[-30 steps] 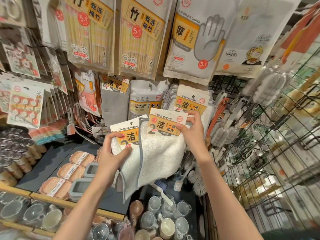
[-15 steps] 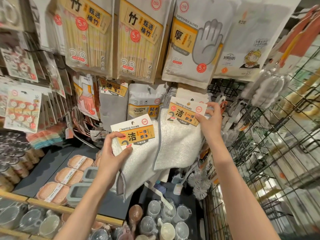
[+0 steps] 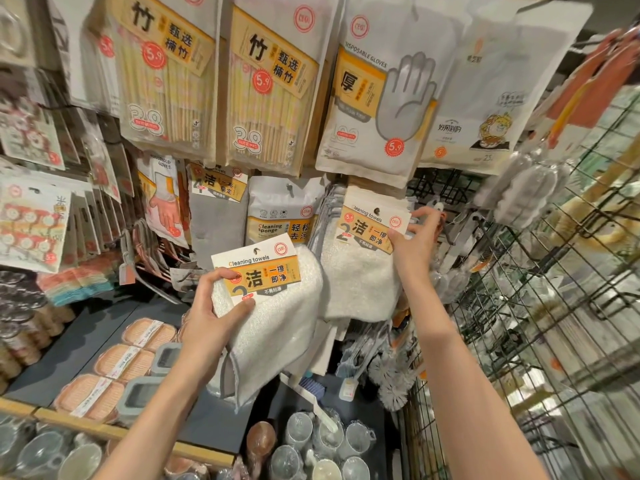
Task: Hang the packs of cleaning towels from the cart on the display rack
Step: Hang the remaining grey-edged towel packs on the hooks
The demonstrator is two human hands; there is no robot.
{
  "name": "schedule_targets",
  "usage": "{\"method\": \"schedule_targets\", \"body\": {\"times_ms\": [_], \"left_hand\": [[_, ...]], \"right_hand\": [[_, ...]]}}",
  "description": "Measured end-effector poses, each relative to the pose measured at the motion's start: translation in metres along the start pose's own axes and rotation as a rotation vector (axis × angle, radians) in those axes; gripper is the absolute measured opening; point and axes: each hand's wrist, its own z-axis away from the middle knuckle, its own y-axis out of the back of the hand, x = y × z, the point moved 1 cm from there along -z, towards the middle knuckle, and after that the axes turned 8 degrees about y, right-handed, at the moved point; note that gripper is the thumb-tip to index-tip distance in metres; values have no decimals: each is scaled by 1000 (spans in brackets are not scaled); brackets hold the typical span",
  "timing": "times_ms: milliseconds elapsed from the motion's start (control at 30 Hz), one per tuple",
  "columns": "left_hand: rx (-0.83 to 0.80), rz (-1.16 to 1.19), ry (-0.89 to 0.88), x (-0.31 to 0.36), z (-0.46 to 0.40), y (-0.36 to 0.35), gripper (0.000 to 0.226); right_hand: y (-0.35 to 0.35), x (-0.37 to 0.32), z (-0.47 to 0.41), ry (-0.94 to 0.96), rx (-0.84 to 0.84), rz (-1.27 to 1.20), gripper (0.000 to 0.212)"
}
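My left hand (image 3: 211, 306) grips a white cleaning towel pack (image 3: 273, 306) by its yellow-and-white header card, held low in front of the rack. My right hand (image 3: 414, 237) pinches the right edge of a second cleaning towel pack's card (image 3: 367, 226), holding it up against the row of identical packs on the display rack hook, below the disposable gloves bag (image 3: 377, 98). The card's hole lies near the hook; whether the hook passes through it is hidden. The cart is not in view.
Chopstick packs (image 3: 270, 84), a cleaning sponge bag (image 3: 280, 213) and grey cloths hang beside the towels. A black wire grid (image 3: 519, 306) with brushes stands at the right. Below, a dark shelf holds woven trays (image 3: 131, 358), and glass cups (image 3: 311, 445) crowd the lower tier.
My right hand carried its towel pack up and to the right, from beside the left pack to the row of hanging packs. My left hand with its pack stayed nearly still.
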Motion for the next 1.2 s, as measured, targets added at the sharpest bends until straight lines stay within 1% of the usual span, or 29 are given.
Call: {"method": "schedule_targets", "body": {"times_ms": [100,200,467,633,733,833,1000,1100,1200], "left_hand": [[0,-20,-6,1,-1,1,40],[4,-21,-15,1,-1,1,42],[-12,20,-54,0,0,0,63],[16,82,-18,-2,1,-1,76],[17,87,-15,-4,2,0,77],[13,59,-32,-5,3,0,75],[2,99,-40,-5,5,-2,74],[-1,109,-43,-6,6,-1,74],[3,112,-46,-7,7,0,74]], "right_hand": [[-3,5,0,59,-36,163,24],[-6,9,-1,85,-67,193,19],[-5,17,6,96,-70,162,26],[-5,16,16,69,-131,266,36],[-4,9,26,87,-127,337,31],[-4,-1,40,126,-134,332,30],[-14,-17,66,193,-288,187,28],[-23,-20,79,164,-384,158,32],[-35,-20,91,103,-485,93,40]]}}
